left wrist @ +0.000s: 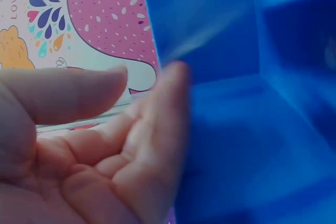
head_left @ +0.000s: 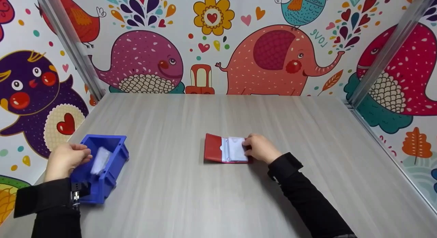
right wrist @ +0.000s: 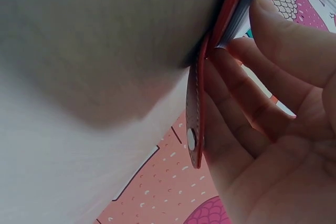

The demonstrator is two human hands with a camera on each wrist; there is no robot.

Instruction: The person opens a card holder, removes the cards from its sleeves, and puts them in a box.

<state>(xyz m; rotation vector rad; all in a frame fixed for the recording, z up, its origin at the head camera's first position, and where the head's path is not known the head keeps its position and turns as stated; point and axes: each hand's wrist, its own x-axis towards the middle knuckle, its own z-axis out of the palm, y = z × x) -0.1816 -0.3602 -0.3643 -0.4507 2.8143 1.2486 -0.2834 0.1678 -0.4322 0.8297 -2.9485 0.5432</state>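
Well, right fingers (right wrist: 249, 88) pinch a red card holder (head_left: 213, 147), left fingers (left wrist: 163, 119) curl loosely by a blue bin (head_left: 116, 169), "LOVE" lettering (left wrist: 14, 2) behind.

From my screen, I see black sleeves (head_left: 310, 197), broad black wrist straps (head_left: 42, 197) and, perhaps, a silvery buckle (head_left: 75, 196).

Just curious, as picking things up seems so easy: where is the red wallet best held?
The wallet is probably best held by its right edge, from the right, thumb above, fingers below: it is open and thin, that edge nearest the right hand, which grips it there. The narrow strap looks a poorer hold.
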